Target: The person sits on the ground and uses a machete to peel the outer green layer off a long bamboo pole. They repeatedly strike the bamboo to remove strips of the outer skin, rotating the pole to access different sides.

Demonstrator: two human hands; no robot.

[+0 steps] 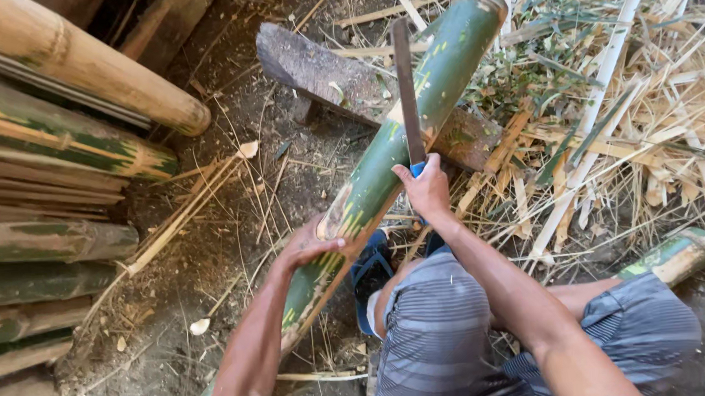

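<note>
- Bamboo: a long green bamboo culm point(398, 146) is laid slantwise across the scene, its long axis running from the lower left, beside the person's knee, up to the upper right, where its cut end is raised above the litter.
- Support is given near mid-length by a dark wooden block point(320, 69), on which the culm is leaned; the lower end is lost at the bottom edge of the view.
- The left hand point(306, 246) is pressed on the lower part of the culm, fingers curled over its upper side and thumb laid along it, so the stem is gripped and steadied from the near end.
- The right hand point(427, 187) is closed tight round a blue handle, just above the left hand and right beside the culm.
- A long dark blade point(407, 89) is held nearly upright from that fist and is laid against the culm's upper face, at a small angle to the long axis; whether the edge has bitten into the wood cannot be told.
- Of the two hands, the right is the nearer to the raised far end.
- A stack of split bamboo point(35, 201) is seen at the left, and pale shavings and strips point(633, 124) at the right.
</note>
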